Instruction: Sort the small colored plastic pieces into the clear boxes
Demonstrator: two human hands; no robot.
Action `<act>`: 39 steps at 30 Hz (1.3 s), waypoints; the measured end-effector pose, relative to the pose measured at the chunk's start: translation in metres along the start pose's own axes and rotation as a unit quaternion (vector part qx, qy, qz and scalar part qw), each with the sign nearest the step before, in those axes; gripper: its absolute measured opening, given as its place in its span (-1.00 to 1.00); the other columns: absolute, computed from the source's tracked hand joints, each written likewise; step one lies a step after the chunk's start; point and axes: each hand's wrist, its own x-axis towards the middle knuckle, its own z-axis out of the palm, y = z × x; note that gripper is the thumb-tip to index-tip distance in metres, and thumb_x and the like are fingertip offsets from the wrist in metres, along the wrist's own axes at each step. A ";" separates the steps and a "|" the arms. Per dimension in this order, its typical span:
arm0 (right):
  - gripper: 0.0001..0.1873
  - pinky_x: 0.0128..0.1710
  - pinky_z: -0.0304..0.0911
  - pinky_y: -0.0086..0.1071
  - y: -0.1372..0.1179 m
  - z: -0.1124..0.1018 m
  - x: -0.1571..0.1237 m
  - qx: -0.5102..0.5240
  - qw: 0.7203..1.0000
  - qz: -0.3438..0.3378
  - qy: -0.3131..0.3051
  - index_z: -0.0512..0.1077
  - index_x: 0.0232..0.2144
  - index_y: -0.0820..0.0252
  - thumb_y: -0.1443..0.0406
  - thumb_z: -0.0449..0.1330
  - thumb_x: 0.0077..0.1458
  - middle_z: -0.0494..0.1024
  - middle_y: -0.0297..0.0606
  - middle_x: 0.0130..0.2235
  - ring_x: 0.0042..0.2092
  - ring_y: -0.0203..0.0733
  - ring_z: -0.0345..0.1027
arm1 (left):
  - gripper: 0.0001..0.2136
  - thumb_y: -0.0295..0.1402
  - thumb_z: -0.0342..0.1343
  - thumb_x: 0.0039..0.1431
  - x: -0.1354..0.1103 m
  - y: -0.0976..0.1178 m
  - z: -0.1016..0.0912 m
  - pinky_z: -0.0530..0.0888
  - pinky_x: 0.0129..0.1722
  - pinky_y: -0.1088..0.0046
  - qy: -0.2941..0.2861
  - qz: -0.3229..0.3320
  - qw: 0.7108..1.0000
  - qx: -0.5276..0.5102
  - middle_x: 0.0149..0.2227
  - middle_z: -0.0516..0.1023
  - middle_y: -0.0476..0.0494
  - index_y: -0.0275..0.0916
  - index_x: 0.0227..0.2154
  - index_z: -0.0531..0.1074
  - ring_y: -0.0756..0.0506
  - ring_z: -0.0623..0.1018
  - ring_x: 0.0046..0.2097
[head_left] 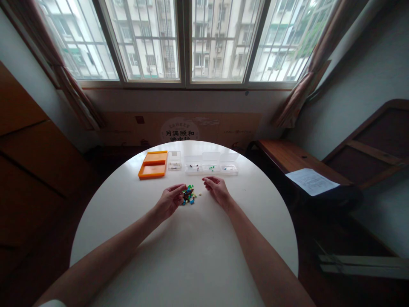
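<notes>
A small heap of tiny coloured building bricks (188, 196), blue, green, brown and yellow, lies on the white round table (191, 256). My left hand (169, 201) is at the heap's left edge, thumb and forefinger pinched together, partly covering it. To the right of the heap, my right hand (217, 190) hovers above the table with its fingertips pinched. Whatever either pinch holds is too small to name. One pale loose brick (200, 195) lies between the heap and my right hand. Beyond my right hand stand clear lidded boxes (211, 173) holding a few dark, green and blue pieces.
An open orange box (139, 176) with a divider sits at the back left. Beside it stands a small clear box (174, 157) with pale pieces inside. Right of the table, a paper sheet (311, 181) rests by a wooden bench (287, 155). Windows and a cardboard panel (128, 123) are behind.
</notes>
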 end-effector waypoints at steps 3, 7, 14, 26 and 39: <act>-0.71 -0.52 0.09 -0.44 -0.001 0.000 0.000 0.004 1.000 0.002 -0.002 0.53 -0.46 0.25 0.15 0.31 -0.23 0.45 -0.29 -0.54 -0.52 -0.37 0.20 | -0.76 -0.47 0.33 -0.18 -0.001 0.000 0.001 0.23 -0.71 0.74 -0.003 -0.002 1.000 0.003 -0.45 0.51 -0.09 -0.41 -0.39 0.49 0.19 0.30 -0.60; -0.72 -0.52 0.10 -0.44 0.000 0.000 0.000 0.001 1.000 -0.003 -0.001 0.53 -0.46 0.24 0.15 0.31 -0.23 0.44 -0.28 -0.54 -0.52 -0.36 0.20 | -0.77 -0.47 0.33 -0.18 -0.001 0.001 0.001 0.23 -0.71 0.72 -0.001 -0.007 1.000 0.008 -0.48 0.50 -0.07 -0.40 -0.39 0.49 0.18 0.31 -0.61; -0.70 -0.52 0.10 -0.43 0.000 -0.001 0.000 -0.002 1.000 -0.002 -0.003 0.53 -0.46 0.24 0.13 0.31 -0.23 0.45 -0.28 -0.54 -0.52 -0.36 0.20 | -0.76 -0.47 0.33 -0.18 -0.001 0.001 0.001 0.23 -0.72 0.73 -0.003 -0.006 1.000 0.009 -0.48 0.50 -0.08 -0.41 -0.38 0.49 0.18 0.32 -0.60; -0.73 -0.51 0.09 -0.43 -0.001 0.000 0.000 0.004 1.000 -0.003 -0.006 0.53 -0.46 0.25 0.16 0.31 -0.21 0.44 -0.29 -0.54 -0.52 -0.37 0.20 | -0.76 -0.47 0.33 -0.18 -0.002 0.001 0.001 0.23 -0.71 0.74 -0.009 -0.004 1.000 0.006 -0.46 0.50 -0.08 -0.41 -0.38 0.49 0.19 0.31 -0.60; -0.75 -0.50 0.07 -0.42 0.002 -0.002 0.001 0.016 1.000 -0.003 -0.009 0.53 -0.46 0.25 0.18 0.31 -0.21 0.45 -0.30 -0.54 -0.52 -0.37 0.20 | -0.77 -0.48 0.32 -0.17 -0.001 0.001 0.001 0.26 -0.71 0.72 -0.002 -0.011 1.000 0.006 -0.45 0.51 -0.11 -0.42 -0.38 0.49 0.17 0.33 -0.60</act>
